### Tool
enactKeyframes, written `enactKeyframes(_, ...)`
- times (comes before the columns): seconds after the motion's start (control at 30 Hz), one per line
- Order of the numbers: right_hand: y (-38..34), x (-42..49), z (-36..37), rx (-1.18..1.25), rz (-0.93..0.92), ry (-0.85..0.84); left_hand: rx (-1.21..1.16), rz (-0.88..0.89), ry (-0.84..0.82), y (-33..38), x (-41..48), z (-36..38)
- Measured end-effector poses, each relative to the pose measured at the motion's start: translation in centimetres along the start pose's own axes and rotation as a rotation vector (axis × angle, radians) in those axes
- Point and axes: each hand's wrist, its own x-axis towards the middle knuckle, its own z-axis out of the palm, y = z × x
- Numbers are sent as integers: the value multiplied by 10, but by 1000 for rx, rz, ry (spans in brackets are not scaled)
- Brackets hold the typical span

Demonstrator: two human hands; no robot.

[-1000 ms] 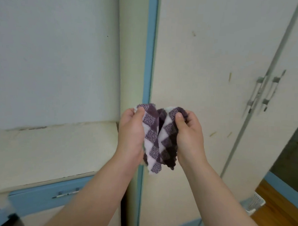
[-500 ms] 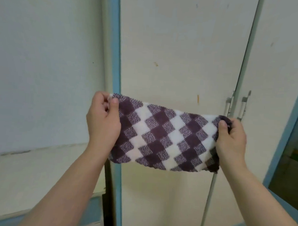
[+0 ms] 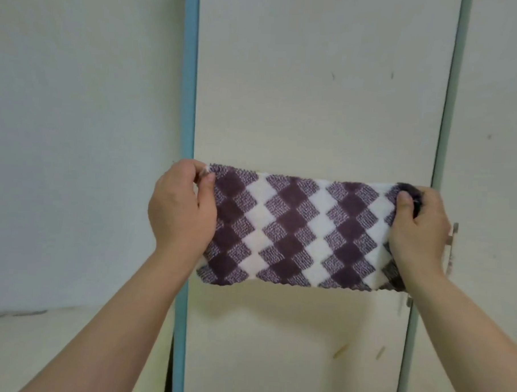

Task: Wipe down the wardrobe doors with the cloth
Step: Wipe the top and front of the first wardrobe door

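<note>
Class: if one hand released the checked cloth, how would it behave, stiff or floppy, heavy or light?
Probably floppy: the checked cloth is taut only because the left hand and right hand stretch it. Likely light: pinches at its ends carry it.

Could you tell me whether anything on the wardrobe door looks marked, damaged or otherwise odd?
Yes: the wardrobe door carries two dark specks higher up and two yellowish streaks low down, odd against its pale surface. The cloth, stretched between the left hand and right hand, looks intact.
</note>
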Motion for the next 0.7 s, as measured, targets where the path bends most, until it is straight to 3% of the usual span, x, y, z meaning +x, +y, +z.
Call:
enactKeyframes(0.27, 1, 53, 24, 81, -104, 32, 67, 137, 190, 17, 46, 29)
enactKeyframes(0.43, 9, 81, 19, 80, -224, 110, 83, 170, 195, 36, 51, 34)
enactKeyframes(0.57, 20, 83, 20, 55, -288, 71, 193, 192, 224, 37, 40, 38)
enactKeyframes(0.7, 31, 79, 39, -25, -462, 69, 307, 158, 265, 17, 33, 40)
